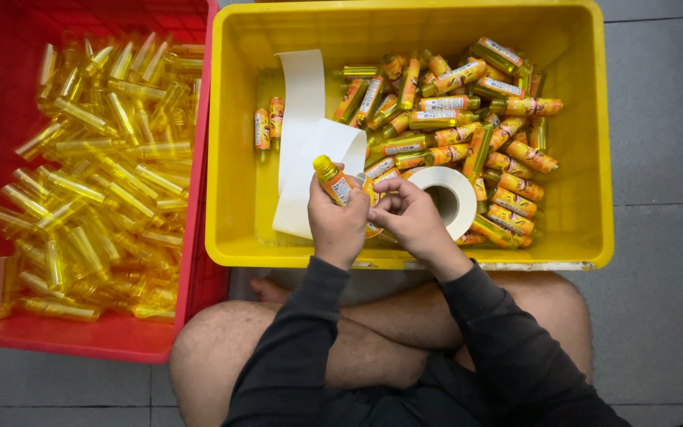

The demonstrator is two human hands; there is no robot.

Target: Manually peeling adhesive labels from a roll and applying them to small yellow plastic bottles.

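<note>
Head view: left hand [337,224] grips a small glossy yellow bottle [331,179] over the yellow plastic bin [235,198] — right hand [409,215], fingers curled, pinches its orange label [367,192] beside a paper roll [454,194].

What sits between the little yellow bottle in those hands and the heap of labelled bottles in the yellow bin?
Only the white label roll sits between the small yellow-capped bottle, held by both hands, and the labelled heap.
</note>
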